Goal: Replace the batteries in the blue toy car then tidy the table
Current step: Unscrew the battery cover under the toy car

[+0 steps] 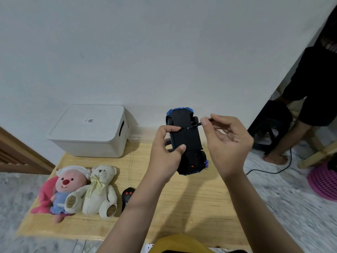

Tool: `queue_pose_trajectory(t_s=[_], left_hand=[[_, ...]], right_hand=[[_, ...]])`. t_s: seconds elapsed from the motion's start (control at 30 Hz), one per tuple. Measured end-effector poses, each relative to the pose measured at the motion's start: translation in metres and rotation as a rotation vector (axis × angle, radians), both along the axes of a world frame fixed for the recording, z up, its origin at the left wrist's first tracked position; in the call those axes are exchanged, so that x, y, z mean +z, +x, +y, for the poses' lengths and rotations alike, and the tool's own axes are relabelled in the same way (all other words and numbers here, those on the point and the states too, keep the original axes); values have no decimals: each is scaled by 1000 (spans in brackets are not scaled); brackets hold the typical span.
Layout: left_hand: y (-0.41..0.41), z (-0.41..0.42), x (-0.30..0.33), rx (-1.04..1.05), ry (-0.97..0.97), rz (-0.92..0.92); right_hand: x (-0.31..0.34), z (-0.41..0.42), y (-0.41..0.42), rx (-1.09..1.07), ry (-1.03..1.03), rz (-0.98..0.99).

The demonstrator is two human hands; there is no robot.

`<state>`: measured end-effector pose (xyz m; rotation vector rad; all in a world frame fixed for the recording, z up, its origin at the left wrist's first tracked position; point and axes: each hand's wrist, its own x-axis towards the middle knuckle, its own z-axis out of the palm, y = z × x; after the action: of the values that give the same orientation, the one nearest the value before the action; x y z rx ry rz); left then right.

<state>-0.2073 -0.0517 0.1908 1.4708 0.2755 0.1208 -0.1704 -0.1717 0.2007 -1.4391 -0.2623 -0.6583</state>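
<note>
Your left hand [165, 152] grasps the blue toy car [186, 141] belly-up above the counter's [182, 207] far edge, long axis running away from you. Right hand [226, 141] pinches the screwdriver [197, 125], tip at the underside screw, slanting in from the right.

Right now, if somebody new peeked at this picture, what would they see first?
First, the car, held belly-up above the table by the left hand, while the right hand pokes a screwdriver into its underside. Next, the pink toy and the teddy sitting side by side at the table's left, with a white box behind them.
</note>
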Motion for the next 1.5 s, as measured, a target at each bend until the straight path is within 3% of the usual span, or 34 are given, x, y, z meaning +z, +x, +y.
queue_pose_trajectory(t_s=[0.53, 1.5], left_hand=[[-5, -2, -7, 3, 57, 18], [-14, -10, -16, -19, 149, -25]], right_hand=[[-4, 2, -2, -17, -80, 40], [-3, -5, -11, 57, -3, 133]])
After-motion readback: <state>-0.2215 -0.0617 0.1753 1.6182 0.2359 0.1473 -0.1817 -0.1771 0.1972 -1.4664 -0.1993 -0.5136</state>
